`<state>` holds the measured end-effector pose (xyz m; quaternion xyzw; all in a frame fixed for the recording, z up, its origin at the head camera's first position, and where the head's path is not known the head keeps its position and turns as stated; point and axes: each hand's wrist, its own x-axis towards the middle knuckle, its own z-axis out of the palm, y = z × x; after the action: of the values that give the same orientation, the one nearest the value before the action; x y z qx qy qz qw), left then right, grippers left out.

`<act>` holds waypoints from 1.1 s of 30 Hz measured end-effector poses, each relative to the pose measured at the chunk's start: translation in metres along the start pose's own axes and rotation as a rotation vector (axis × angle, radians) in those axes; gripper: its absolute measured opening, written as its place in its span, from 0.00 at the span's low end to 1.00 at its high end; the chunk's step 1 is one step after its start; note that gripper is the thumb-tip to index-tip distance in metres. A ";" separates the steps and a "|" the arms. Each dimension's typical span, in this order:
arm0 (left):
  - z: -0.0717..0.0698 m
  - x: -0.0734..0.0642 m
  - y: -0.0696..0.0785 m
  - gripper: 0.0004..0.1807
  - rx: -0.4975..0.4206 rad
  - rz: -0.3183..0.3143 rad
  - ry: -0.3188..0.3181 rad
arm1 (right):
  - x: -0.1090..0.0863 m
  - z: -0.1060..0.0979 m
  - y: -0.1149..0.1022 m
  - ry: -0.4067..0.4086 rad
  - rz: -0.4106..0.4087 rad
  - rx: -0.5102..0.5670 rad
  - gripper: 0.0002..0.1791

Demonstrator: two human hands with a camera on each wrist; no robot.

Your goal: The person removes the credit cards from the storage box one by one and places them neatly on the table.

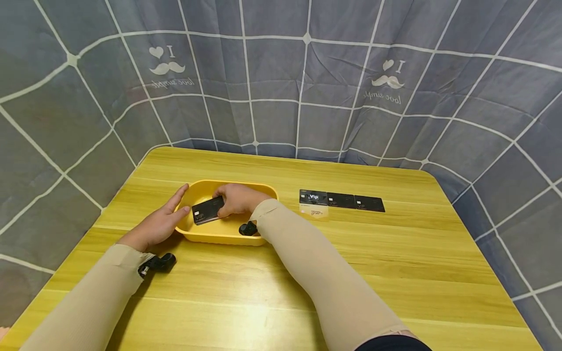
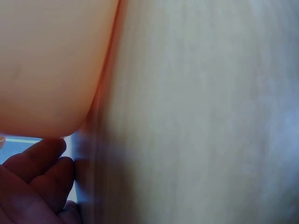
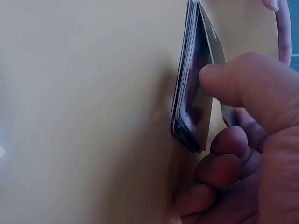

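Observation:
My right hand point(image 1: 239, 199) reaches into a yellow bin point(image 1: 224, 240) and pinches a small stack of cards point(image 1: 206, 210) between thumb and fingers. The top card is black with a chip and VIP lettering. Seen from the right wrist, the cards point(image 3: 187, 88) stand on edge, slightly fanned apart, with the thumb against one face. My left hand point(image 1: 160, 222) holds the bin's left end, thumb over the rim. In the left wrist view its fingers point(image 2: 44, 161) lie against the outside of the wall.
Right of the bin, three dark cards point(image 1: 341, 200) lie in a row on the wooden table point(image 1: 373, 273). A pale gold card point(image 1: 313, 210) sits just below the leftmost one. A grey checked curtain point(image 1: 276, 73) hangs around the table's back and sides.

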<state>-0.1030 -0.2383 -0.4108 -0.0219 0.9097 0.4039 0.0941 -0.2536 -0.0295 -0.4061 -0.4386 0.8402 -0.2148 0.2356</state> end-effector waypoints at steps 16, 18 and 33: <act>-0.013 0.018 -0.007 0.40 0.016 0.017 -0.016 | 0.018 -0.006 0.005 0.030 0.014 0.215 0.33; -0.014 0.020 -0.008 0.40 0.021 0.020 -0.016 | 0.020 -0.007 0.006 0.022 0.010 0.240 0.32; -0.015 0.022 -0.009 0.40 0.014 0.021 -0.025 | 0.013 -0.021 0.001 0.043 -0.023 0.184 0.25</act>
<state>-0.1259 -0.2547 -0.4111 -0.0063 0.9114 0.3988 0.1015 -0.2727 -0.0370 -0.3926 -0.4197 0.8168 -0.3034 0.2543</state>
